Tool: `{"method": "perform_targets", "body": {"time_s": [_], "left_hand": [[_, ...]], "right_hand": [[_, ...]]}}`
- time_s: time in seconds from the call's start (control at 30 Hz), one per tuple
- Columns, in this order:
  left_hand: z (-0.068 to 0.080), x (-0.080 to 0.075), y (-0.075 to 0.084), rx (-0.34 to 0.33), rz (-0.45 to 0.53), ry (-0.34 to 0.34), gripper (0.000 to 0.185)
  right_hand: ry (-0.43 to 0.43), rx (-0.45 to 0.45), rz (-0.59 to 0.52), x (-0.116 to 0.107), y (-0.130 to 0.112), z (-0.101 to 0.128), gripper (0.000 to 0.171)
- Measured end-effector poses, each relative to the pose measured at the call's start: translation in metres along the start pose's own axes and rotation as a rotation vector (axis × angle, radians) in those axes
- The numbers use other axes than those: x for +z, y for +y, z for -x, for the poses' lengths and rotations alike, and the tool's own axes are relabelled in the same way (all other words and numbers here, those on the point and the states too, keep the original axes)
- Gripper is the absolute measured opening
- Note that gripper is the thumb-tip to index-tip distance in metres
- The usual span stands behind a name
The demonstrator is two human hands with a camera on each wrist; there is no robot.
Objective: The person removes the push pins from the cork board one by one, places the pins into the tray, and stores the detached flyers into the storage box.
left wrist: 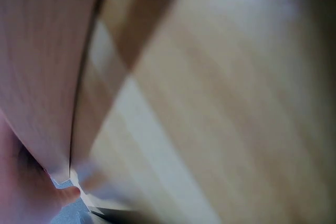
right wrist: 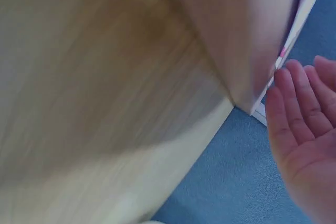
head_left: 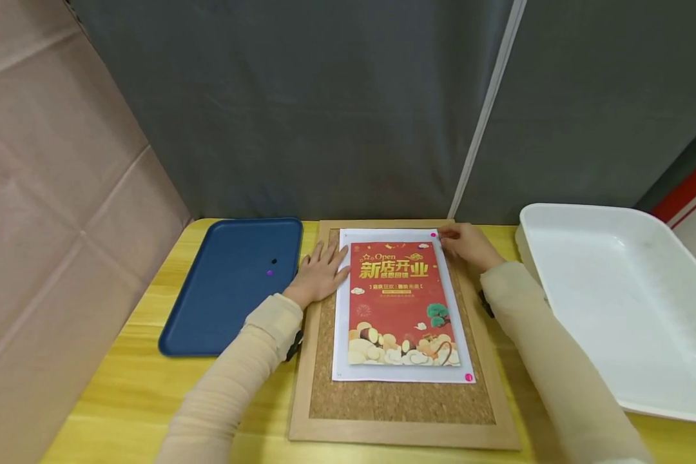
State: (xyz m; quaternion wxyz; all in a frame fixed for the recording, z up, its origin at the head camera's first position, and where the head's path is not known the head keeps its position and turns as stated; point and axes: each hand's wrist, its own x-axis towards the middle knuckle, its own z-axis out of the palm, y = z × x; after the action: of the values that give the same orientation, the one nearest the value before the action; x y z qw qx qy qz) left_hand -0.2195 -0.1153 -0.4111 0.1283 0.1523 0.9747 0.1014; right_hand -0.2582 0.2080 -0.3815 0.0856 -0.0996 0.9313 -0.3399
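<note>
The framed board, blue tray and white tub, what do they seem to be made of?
Framed board: probably matte cork, brown and speckled; its frame, smooth, faintly grained wood or veneer. Blue tray: likely matte plastic, evenly coloured. White tub: perhaps glossy plastic, showing soft highlights.

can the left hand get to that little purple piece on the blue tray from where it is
Probably yes. The left hand rests partly on the white sheet, near the blue tray, and nothing visible stands between it and the purple piece; it would have to leave the sheet.
</note>
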Motion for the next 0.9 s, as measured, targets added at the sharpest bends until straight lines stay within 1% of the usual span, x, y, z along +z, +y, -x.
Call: {"method": "perform_targets", "body": {"time_s": [0.13, 0.27, 0.4, 0.53, 0.7, 0.9], "left_hand": [[-0.001, 0.000, -0.002, -0.002, 0.007, 0.003, 0.063], [0.000, 0.000, -0.003, 0.001, 0.009, 0.001, 0.063], [0.000, -0.001, -0.005, -0.007, 0.011, 0.003, 0.063], [-0.001, -0.001, -0.006, -0.007, 0.011, 0.007, 0.062], [-0.001, 0.000, -0.005, -0.009, 0.005, 0.007, 0.063], [-0.002, 0.000, -0.005, -0.017, 0.000, 0.001, 0.064]], "right_hand": [[0.028, -0.007, -0.040, 0.000, 0.000, -0.006, 0.035], [0.004, 0.019, -0.090, 0.000, 0.000, -0.010, 0.035], [-0.030, 0.017, -0.115, 0.000, 0.000, -0.016, 0.036], [-0.046, 0.002, -0.113, 0.001, 0.000, -0.021, 0.036], [-0.043, -0.004, -0.106, 0.005, 0.002, -0.024, 0.036], [-0.023, -0.031, -0.029, 0.008, 0.003, -0.029, 0.033]]}}
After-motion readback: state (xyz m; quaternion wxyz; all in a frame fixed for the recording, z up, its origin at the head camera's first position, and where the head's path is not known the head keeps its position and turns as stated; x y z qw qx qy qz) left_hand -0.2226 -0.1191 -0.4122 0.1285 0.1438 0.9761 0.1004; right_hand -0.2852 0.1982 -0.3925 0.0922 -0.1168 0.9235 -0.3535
